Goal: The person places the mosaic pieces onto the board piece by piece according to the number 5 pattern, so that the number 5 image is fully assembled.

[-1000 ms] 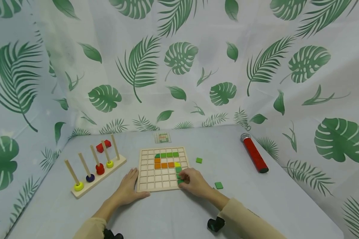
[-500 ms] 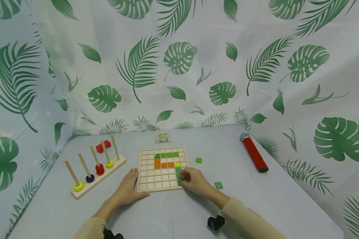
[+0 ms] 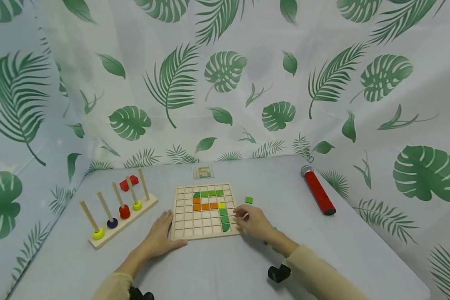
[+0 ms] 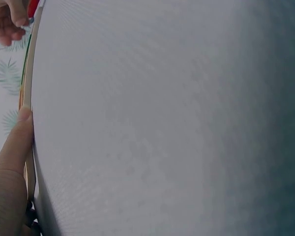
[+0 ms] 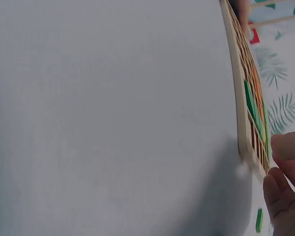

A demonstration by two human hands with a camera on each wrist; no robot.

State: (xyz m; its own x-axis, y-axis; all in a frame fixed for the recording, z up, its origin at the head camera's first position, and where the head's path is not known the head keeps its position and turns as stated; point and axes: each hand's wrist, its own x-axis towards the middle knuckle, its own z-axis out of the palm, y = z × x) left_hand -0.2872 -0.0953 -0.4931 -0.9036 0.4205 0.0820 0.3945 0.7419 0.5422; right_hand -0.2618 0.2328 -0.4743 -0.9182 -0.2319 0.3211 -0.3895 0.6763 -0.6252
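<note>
A wooden grid board (image 3: pixel 183 233) lies on the table with a figure of green, orange and yellow tiles in its cells. My left hand (image 3: pixel 159 237) rests at the board's left side, fingers along the edge and thumb at the near left corner. In the left wrist view, the thumb (image 4: pixel 14 142) touches the board's edge. My right hand (image 3: pixel 253 221) hovers at the board's right edge, fingers loosely bent, with nothing seen between them. Just left of it, a rounded dark green tile (image 3: pixel 226 228) ends the column of green tiles (image 3: pixel 224 218).
One loose green tile (image 3: pixel 249 200) lies right of the board; others are partly hidden by the right wrist. A pattern card (image 3: pixel 202 172) lies behind the board. At left stands a peg rack (image 3: pixel 123 223) with rings and red pieces (image 3: pixel 129 183) behind; a red tube (image 3: pixel 318 191) lies right.
My right hand has moved right, off the column of green tiles, uncovering the rounded tile at its near end. The left hand has stayed at the board's edge.
</note>
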